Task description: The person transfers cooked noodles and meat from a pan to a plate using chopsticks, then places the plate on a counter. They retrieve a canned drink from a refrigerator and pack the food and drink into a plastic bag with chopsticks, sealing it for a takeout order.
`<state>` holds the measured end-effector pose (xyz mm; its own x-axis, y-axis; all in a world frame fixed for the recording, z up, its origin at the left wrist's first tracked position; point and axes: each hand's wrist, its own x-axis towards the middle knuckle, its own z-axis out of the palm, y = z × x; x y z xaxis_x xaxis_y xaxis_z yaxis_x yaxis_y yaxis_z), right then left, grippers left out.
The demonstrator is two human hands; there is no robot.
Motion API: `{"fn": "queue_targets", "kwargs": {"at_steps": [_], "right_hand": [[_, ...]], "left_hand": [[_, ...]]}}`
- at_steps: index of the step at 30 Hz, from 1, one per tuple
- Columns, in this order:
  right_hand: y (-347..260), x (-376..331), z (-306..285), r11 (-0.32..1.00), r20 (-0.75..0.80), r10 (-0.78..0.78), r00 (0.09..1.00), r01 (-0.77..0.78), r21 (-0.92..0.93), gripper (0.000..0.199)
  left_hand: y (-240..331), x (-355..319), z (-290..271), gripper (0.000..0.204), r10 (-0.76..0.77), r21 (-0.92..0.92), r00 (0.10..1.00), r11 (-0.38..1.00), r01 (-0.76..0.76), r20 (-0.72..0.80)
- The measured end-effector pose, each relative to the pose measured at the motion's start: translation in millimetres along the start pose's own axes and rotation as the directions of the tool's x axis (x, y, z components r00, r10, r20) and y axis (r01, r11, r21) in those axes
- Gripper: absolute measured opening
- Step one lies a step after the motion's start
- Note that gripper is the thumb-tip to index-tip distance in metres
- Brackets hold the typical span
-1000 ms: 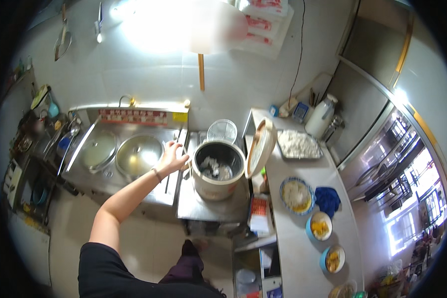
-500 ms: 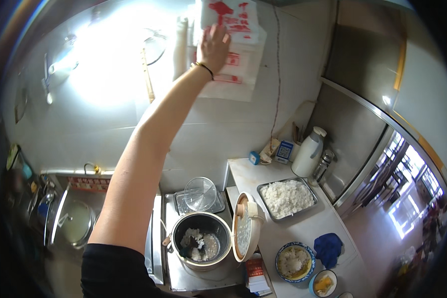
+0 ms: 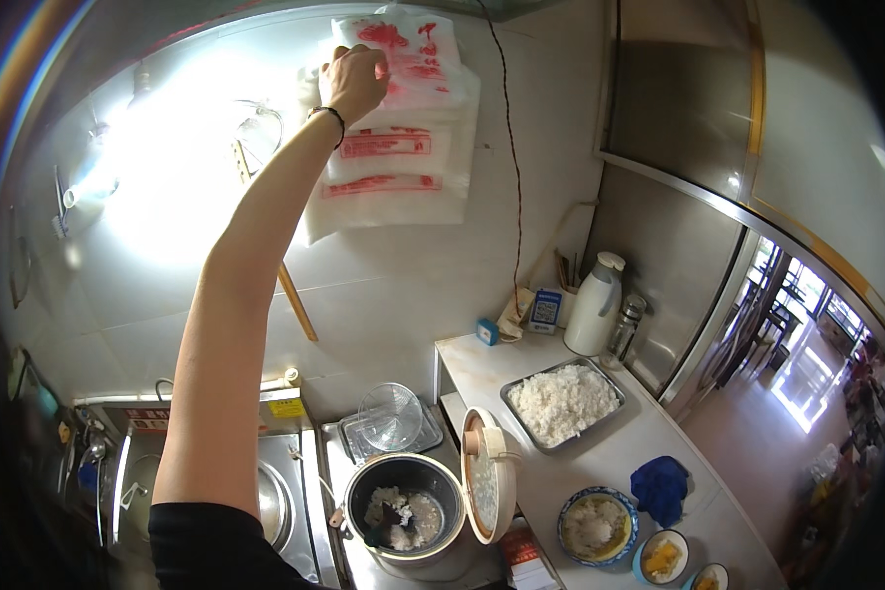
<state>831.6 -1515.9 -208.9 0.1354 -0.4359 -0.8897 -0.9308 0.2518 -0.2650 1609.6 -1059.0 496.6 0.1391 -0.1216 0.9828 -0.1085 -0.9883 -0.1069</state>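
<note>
One hand shows in the head view: the left hand (image 3: 354, 79), raised high, fingers curled closed on the upper edge of the plastic bags (image 3: 403, 128) hanging on the tiled wall. The bags look thin, light and slippery, best pinched near the top. The right hand is out of frame; the hook is hidden, probably behind the fist.

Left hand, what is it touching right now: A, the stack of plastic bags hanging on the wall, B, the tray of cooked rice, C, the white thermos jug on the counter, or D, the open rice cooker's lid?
A: the left hand is raised overhead with its fingers closed on the top of the plastic bags hanging on the tiled wall, far above the rice cooker and the counter things.
</note>
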Motion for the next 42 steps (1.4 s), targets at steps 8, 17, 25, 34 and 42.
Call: {"fn": "queue_targets", "kwargs": {"at_steps": [8,17,25,34,42], "right_hand": [[11,7,-1,1.000,0.018,-0.021,1.000,0.021,0.011,0.038],[18,106,-3,0.905,0.115,-0.110,0.987,0.147,-0.399,0.037],[-180,-85,38,0.490,0.171,-0.833,0.525,0.846,-0.210,0.027],[-415,-275,33,-0.203,-0.277,-0.939,-0.202,0.979,-0.025,0.104],[-433,-311,44,-0.253,-0.018,-0.967,-0.253,0.954,0.162,0.026]], "left_hand": [[-31,17,-6,0.010,0.060,-0.213,0.945,0.968,-0.134,-0.322],[-15,-11,-45,0.011,0.556,0.484,0.826,0.698,-0.527,0.097],[201,-110,-109,0.014,0.675,-0.499,0.618,0.728,-0.470,0.403],[303,-168,-221,0.013,0.973,-0.955,0.198,0.056,0.291,0.117],[291,-183,-239,0.019,0.905,-0.928,0.425,-0.156,0.339,0.003]]}}
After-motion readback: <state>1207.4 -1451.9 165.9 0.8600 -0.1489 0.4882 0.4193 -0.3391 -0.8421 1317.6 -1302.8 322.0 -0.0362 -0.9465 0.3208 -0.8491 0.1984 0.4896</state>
